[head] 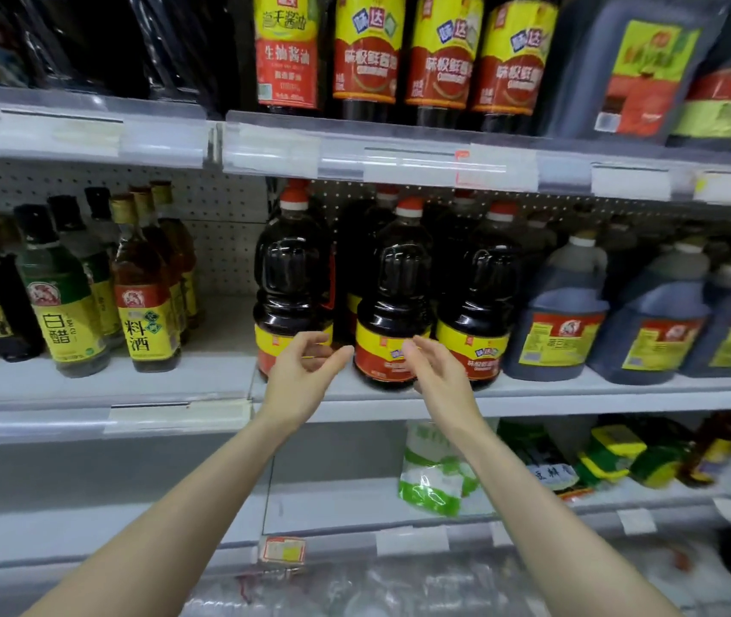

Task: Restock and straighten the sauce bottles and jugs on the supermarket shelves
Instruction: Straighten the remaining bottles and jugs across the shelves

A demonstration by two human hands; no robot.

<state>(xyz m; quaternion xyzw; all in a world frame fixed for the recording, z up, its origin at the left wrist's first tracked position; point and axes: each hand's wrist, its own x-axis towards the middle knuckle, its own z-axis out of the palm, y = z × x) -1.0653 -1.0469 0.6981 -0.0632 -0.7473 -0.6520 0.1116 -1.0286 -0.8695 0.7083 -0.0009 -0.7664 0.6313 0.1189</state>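
Three large dark soy sauce jugs with red caps and yellow-red labels stand in a row on the middle shelf (577, 394): a left jug (293, 278), a middle jug (394, 296) and a right jug (477, 296). More of them stand behind. My left hand (305, 367) hovers in front of the left jug's label, fingers loosely curled, holding nothing. My right hand (437, 367) reaches between the middle and right jugs' labels, fingers relaxed; whether it touches them is unclear.
Slim vinegar and cooking wine bottles (145, 300) fill the middle shelf's left. Grey-blue handled jugs (559, 322) stand to the right. The upper shelf holds tall sauce bottles (368, 51). A green-white bag (434, 474) lies on the lower shelf. A gap separates wine bottles and soy jugs.
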